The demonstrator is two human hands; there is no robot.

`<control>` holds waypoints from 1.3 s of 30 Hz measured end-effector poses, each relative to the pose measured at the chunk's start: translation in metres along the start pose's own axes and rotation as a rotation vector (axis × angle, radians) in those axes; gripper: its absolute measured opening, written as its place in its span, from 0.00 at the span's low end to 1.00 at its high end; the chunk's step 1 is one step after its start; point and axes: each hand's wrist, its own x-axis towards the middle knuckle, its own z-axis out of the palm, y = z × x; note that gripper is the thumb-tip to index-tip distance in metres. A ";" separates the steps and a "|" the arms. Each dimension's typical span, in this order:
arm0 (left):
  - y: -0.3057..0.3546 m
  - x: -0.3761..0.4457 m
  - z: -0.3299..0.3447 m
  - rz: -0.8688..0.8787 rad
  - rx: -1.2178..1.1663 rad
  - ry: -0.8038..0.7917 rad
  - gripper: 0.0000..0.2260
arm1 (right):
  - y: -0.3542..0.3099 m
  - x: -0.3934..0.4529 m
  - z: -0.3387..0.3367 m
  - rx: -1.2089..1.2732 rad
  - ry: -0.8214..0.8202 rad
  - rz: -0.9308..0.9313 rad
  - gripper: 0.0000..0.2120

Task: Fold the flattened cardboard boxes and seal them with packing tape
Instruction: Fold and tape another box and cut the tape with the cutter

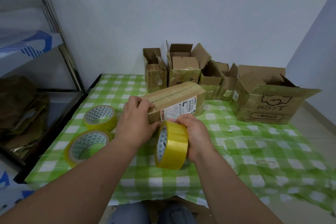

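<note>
Right hand (195, 137) grip: fingers curled round the upright yellow tape roll (171, 145), which stands on edge on the counter (254, 151) at the near end of the folded box (174, 103). Left hand (135, 121) grip: fingers bent over the box's near top corner, thumb low on its end face, just left of the roll. The box lies directly beyond both grips, long seam on top, shipping label on the side facing the right hand.

Risks, as judged:
- The free tape end appears pinched at the right fingertips near the box's lower edge; clear film, hard to confirm. If it folds on itself it will stick to itself rather than the cardboard.
- The top seam shows a dark gap. If the left grip slackens during the pull, the flaps may spread and the tape would bridge the gap crooked.
- The box is light and held at one corner only; a hard pull on the roll could swing or drag it across the checked cloth.
- The roll may tip flat if the right grip loosens.

Count:
- Tape rolls: 3 (one held; two spare rolls (100, 117) lying flat left of the left grip).
- Closed box in hand: 1.
- Open boxes (261, 100) beyond the grips, by the wall: about 5; overlap makes this uncertain.
- Flattened cardboard (20, 111): a stack far left on a low shelf, not countable.
</note>
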 end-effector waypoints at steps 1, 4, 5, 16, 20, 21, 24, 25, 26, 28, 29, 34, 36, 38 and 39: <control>-0.001 0.000 -0.001 -0.001 -0.019 -0.015 0.29 | 0.000 0.000 0.000 0.001 -0.005 -0.005 0.10; -0.005 -0.002 -0.005 0.011 -0.070 -0.053 0.31 | -0.001 0.001 0.000 -0.003 -0.030 -0.013 0.09; -0.006 -0.003 -0.006 0.025 -0.074 -0.061 0.31 | -0.001 0.001 -0.001 -0.003 -0.031 -0.013 0.09; -0.005 -0.003 -0.008 0.016 -0.078 -0.060 0.23 | 0.001 0.001 0.001 0.014 -0.045 -0.023 0.09; -0.002 -0.007 -0.003 0.035 -0.009 -0.024 0.28 | 0.001 0.001 0.000 0.002 -0.040 -0.020 0.08; -0.002 -0.007 -0.002 0.028 -0.010 -0.015 0.28 | 0.001 0.001 0.000 0.002 -0.037 -0.018 0.08; 0.001 -0.005 0.000 -0.005 -0.053 -0.021 0.28 | -0.001 0.003 -0.003 0.015 -0.028 -0.011 0.09; 0.001 -0.004 0.000 -0.012 -0.077 -0.030 0.28 | -0.001 0.003 -0.004 0.018 -0.028 -0.012 0.09; -0.001 -0.004 -0.001 -0.017 -0.110 -0.043 0.28 | -0.001 0.004 -0.005 0.020 -0.030 -0.013 0.09; -0.007 -0.005 -0.003 -0.026 -0.194 -0.080 0.30 | -0.001 0.004 -0.005 0.023 -0.038 -0.016 0.08; -0.011 -0.006 -0.004 -0.036 -0.246 -0.100 0.30 | -0.001 0.004 -0.005 0.026 -0.038 -0.021 0.08; -0.018 -0.007 -0.009 -0.068 -0.386 -0.129 0.22 | -0.005 0.008 -0.009 0.043 -0.014 -0.064 0.08; -0.019 -0.005 -0.011 -0.078 -0.358 -0.136 0.22 | -0.010 0.008 -0.012 0.086 -0.018 -0.077 0.06; -0.020 -0.002 -0.012 -0.100 -0.338 -0.130 0.21 | -0.018 0.005 -0.016 0.126 -0.005 -0.107 0.08; -0.021 -0.001 -0.012 -0.112 -0.334 -0.122 0.21 | -0.023 0.005 -0.018 0.124 0.015 -0.115 0.12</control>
